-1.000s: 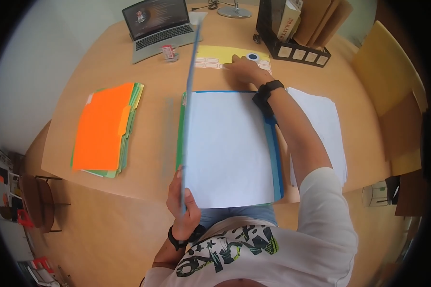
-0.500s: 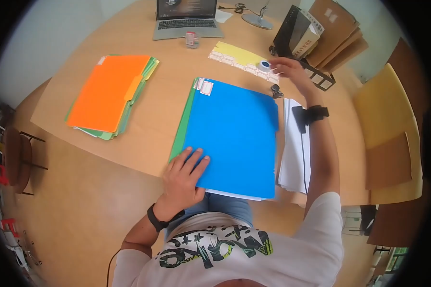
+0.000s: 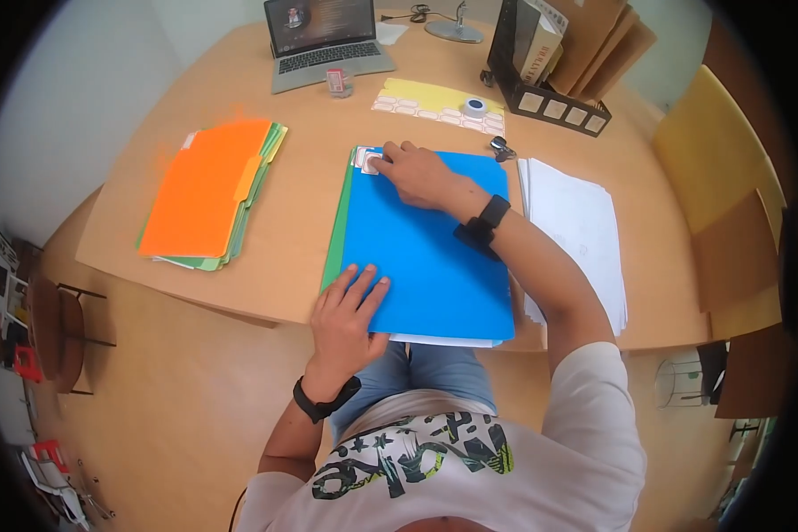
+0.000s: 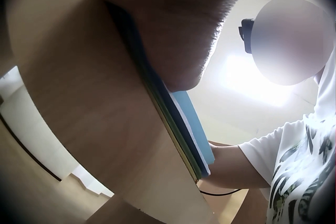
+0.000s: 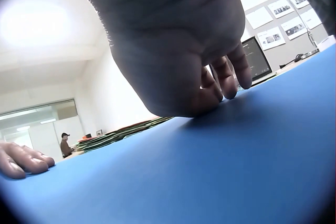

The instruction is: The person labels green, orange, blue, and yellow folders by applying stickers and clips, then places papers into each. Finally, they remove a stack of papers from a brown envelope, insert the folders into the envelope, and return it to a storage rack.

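A blue folder lies closed in front of me, with a green folder showing along its left side and white paper at its near edge. My left hand rests on its lower left corner, fingers spread. At the upper left corner, the fingertips of my right hand touch down by a red-bordered white label. Seen from the right wrist, the bent fingers come down onto the blue surface. Beyond the folder lies a yellow label sheet carrying a roll of tape.
An orange folder tops a pile at the left. White papers lie on the right, below a black binder clip. Farther back are a laptop, a small clear container and a black file holder.
The blue folder's cover, upright at first, now lies down over the white paper. My right hand has come from the tape and label sheet to the folder's upper left corner. My left hand now rests flat.
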Demonstrator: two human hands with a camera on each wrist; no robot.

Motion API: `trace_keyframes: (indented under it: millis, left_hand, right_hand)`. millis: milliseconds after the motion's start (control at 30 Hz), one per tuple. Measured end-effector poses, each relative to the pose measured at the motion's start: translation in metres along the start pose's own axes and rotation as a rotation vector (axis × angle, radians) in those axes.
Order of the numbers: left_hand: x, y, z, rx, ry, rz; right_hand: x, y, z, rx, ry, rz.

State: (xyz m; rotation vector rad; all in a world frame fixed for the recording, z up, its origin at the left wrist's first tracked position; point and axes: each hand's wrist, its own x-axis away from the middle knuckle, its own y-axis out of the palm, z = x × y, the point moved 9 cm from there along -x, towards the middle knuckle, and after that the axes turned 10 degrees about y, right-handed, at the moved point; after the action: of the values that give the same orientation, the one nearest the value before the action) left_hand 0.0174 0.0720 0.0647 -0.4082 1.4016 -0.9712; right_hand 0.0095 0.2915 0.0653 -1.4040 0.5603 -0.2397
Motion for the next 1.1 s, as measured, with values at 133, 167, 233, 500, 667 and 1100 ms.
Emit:
trace_keyframes:
  millis: [133,167,233,500,667,1100]
  left_hand:
    - [-0.001,0.001,0.001,0.005,0.004,0.000]
    - [0.000,0.001,0.001,0.007,0.003,0.001]
    - [0.000,0.002,0.001,0.001,0.012,0.001]
    - [0.000,0.001,0.003,0.004,0.044,-0.041]
    - [0.014,-0.009,0.010,0.002,0.071,-0.084]
    - [0.031,-0.023,0.005,0.326,-0.107,0.111]
  right_hand:
    - [0.000,0.000,0.001,0.007,0.022,0.023]
    - [0.001,-0.001,0.001,-0.010,0.019,0.012]
    - [0.004,-0.006,-0.001,-0.045,0.014,-0.007]
    - [0.009,0.000,0.030,-0.144,0.111,-0.134]
    - [0.105,-0.081,0.034,-0.839,0.092,-0.289]
    - [0.335,-0.009,-0.058,-1.463,0.678,-0.336]
